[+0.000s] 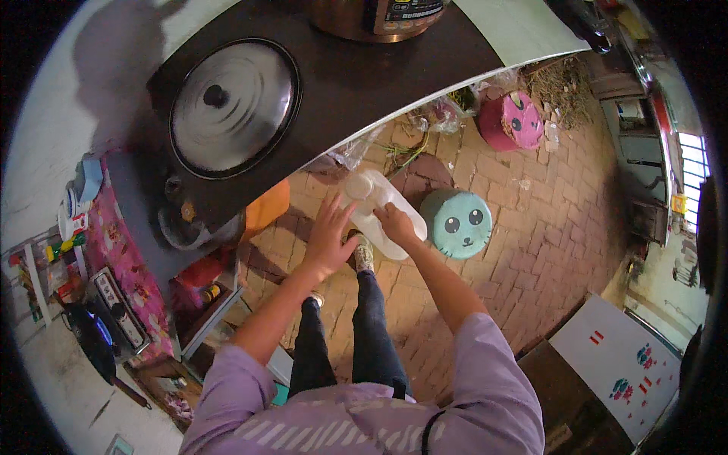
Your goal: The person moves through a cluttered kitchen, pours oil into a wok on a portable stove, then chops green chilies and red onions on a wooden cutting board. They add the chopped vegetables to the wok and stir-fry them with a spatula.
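Note:
A translucent white plastic jug (398, 219) with a round white cap (359, 186) is in front of me, over the brick floor. My right hand (396, 223) is closed around the jug's handle near its top. Beside the cap is my left hand (331, 230), its fingers spread and the fingertips at or near the cap's edge; whether they touch it cannot be told. My shoe (363, 255) shows just below the jug.
A dark counter edge runs above the hands, bearing a large metal lid (234, 108) and a cooker (375, 20). Right of the jug stands a teal animal-face stool (458, 223); a pink stool (510, 121) is farther off. A gas stove with a lit flame (103, 327) is at left.

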Tool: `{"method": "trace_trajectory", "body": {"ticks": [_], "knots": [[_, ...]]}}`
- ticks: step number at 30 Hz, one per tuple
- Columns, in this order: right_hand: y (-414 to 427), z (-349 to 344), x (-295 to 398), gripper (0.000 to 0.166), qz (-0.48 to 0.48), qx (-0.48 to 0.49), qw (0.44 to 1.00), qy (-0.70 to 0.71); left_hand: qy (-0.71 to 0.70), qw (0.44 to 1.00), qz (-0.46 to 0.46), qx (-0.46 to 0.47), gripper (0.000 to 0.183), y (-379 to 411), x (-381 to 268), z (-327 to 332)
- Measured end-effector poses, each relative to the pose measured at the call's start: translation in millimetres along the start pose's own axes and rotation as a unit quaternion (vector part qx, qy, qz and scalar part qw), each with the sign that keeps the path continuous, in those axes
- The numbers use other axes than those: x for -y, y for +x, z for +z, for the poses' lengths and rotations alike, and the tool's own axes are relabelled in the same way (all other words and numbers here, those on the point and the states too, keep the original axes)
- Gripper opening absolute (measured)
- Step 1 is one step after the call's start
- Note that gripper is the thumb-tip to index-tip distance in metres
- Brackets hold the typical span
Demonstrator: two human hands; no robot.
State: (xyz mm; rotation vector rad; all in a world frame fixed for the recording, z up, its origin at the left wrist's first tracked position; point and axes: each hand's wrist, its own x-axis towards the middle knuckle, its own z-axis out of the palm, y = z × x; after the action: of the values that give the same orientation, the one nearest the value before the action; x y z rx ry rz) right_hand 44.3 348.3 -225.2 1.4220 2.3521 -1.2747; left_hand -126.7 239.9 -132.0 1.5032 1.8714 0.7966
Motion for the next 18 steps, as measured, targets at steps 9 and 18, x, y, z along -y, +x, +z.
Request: {"method": "trace_trajectory", "body": {"ticks": [9, 18], "knots": [[195, 108, -61, 0.040, 0.129, 0.000, 0.990, 0.059, 0.084, 0.920, -0.331, 0.190, 0.050, -325, 96, 35], [307, 144, -91, 0.039, 0.053, -0.048, 0.996, 0.059, 0.046, 0.874, -0.461, 0.147, 0.044, -452, 108, 75]]}}
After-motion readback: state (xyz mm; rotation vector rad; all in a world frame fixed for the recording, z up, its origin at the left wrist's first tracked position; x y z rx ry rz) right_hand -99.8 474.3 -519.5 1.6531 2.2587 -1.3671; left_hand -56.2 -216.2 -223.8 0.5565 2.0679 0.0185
